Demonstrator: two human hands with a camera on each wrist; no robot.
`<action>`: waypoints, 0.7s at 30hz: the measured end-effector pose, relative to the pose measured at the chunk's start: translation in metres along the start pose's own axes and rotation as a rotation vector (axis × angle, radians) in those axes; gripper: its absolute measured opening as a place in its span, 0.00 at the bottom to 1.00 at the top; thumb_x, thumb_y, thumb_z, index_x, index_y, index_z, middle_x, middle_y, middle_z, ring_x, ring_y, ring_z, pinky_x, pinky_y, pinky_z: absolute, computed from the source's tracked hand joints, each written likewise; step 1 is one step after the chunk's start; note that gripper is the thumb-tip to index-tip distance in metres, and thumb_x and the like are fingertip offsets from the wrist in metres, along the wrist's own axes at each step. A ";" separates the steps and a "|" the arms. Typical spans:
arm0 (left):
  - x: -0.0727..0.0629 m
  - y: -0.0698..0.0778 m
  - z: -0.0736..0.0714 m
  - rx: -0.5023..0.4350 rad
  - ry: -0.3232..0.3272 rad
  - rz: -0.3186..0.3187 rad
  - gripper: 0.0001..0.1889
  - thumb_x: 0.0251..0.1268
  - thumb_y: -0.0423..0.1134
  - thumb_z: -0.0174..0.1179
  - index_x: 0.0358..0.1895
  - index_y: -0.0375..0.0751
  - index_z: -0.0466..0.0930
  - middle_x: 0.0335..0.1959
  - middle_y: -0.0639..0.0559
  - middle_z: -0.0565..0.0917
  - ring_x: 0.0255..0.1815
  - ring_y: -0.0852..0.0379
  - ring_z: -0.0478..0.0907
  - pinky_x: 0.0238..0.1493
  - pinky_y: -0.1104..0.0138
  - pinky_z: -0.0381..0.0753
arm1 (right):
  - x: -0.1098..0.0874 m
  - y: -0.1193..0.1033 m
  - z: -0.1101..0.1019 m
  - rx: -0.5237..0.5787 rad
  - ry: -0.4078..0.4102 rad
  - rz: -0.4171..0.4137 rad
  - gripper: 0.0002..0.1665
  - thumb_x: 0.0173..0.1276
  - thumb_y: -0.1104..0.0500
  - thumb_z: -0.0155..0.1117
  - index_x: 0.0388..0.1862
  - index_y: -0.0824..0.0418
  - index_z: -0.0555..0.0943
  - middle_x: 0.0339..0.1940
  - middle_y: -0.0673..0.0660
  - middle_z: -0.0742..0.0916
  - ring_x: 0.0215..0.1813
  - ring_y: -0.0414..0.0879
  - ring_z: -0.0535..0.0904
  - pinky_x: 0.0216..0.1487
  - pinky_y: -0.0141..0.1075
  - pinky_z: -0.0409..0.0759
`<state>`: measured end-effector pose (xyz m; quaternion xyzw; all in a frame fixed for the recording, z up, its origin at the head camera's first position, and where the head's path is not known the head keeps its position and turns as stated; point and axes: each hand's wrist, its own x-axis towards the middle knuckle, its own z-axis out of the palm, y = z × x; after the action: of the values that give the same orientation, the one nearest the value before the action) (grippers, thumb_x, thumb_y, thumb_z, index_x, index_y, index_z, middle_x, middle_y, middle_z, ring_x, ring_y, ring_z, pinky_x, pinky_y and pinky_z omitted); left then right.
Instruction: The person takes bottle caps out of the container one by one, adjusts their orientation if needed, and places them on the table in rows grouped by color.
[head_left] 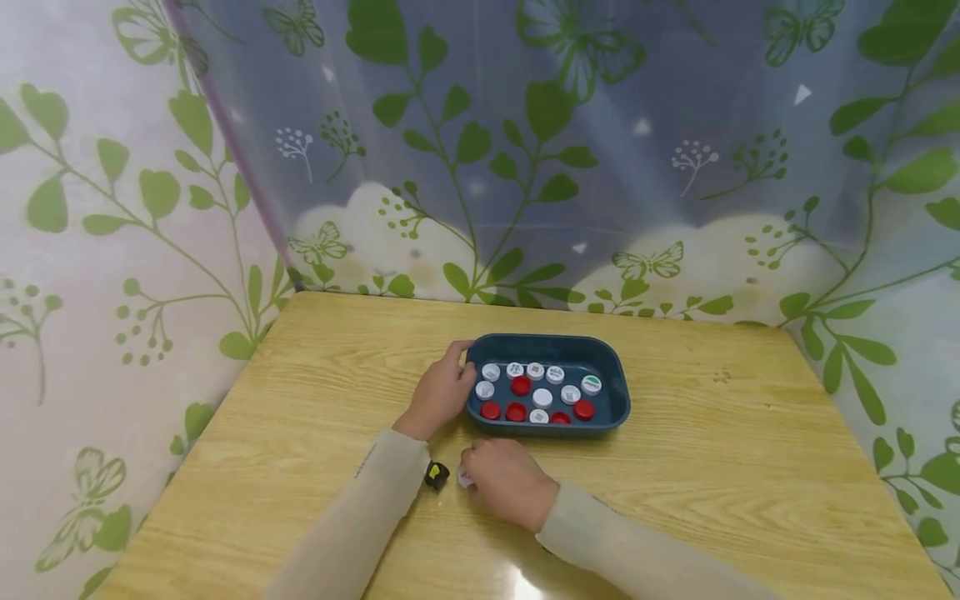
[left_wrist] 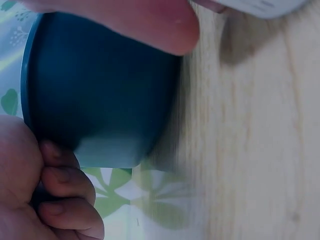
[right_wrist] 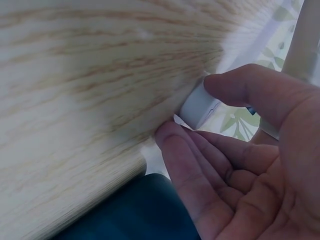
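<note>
A dark blue tray [head_left: 551,430] with rounded corners stands on the table, holding several white and red bottle caps. My left hand [head_left: 441,390] grips the tray's left end; in the left wrist view its curled fingers [left_wrist: 70,182] are at the rim and the thumb lies along the wall. In front of the tray, my right hand [head_left: 506,479] pinches a white bottle cap [right_wrist: 197,105] between thumb and fingertips, low over the tabletop. Part of that cap [head_left: 464,477] is covered by the fingers in the head view.
A small black and yellow item [head_left: 437,476] shows beside the left sleeve. The wood-grain table [head_left: 720,433] reaches back to a curtain [head_left: 480,167] with leaves and butterflies, which also covers both sides.
</note>
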<state>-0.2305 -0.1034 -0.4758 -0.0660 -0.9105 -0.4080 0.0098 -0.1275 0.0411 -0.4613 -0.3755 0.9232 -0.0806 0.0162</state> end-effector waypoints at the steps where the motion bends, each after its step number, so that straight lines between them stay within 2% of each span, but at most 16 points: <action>1: 0.001 0.000 0.001 0.001 -0.003 0.003 0.23 0.81 0.41 0.50 0.75 0.46 0.68 0.20 0.51 0.75 0.20 0.55 0.73 0.25 0.62 0.69 | 0.000 0.001 0.001 -0.002 0.002 0.001 0.07 0.58 0.63 0.75 0.27 0.56 0.83 0.23 0.47 0.77 0.26 0.40 0.72 0.29 0.36 0.74; 6: 0.001 -0.001 -0.001 0.039 0.001 0.013 0.23 0.81 0.44 0.52 0.74 0.48 0.70 0.20 0.52 0.75 0.21 0.55 0.73 0.25 0.62 0.69 | 0.000 0.000 0.003 -0.019 0.006 0.003 0.03 0.62 0.62 0.74 0.31 0.57 0.86 0.25 0.48 0.81 0.29 0.41 0.76 0.32 0.37 0.79; 10: -0.001 0.000 -0.010 0.074 -0.014 0.001 0.24 0.78 0.46 0.56 0.73 0.48 0.72 0.22 0.53 0.77 0.23 0.55 0.74 0.27 0.62 0.71 | -0.001 0.000 0.003 -0.031 -0.015 0.006 0.03 0.63 0.61 0.74 0.33 0.57 0.86 0.27 0.48 0.82 0.30 0.41 0.77 0.34 0.37 0.80; 17: -0.005 0.011 -0.025 0.152 -0.051 -0.006 0.24 0.73 0.43 0.59 0.70 0.46 0.76 0.24 0.55 0.80 0.24 0.57 0.76 0.27 0.64 0.72 | -0.006 0.003 -0.009 0.031 -0.056 0.015 0.08 0.57 0.62 0.77 0.34 0.57 0.86 0.29 0.47 0.83 0.30 0.40 0.77 0.36 0.37 0.80; 21: -0.007 0.014 -0.028 0.173 -0.087 -0.013 0.23 0.75 0.43 0.59 0.70 0.45 0.77 0.22 0.54 0.78 0.23 0.56 0.75 0.26 0.64 0.70 | -0.016 -0.001 -0.019 0.037 -0.069 0.000 0.12 0.60 0.58 0.77 0.42 0.57 0.85 0.34 0.47 0.82 0.33 0.38 0.76 0.40 0.34 0.80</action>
<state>-0.2231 -0.1152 -0.4472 -0.0766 -0.9423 -0.3248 -0.0267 -0.1174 0.0545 -0.4425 -0.3776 0.9204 -0.0846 0.0551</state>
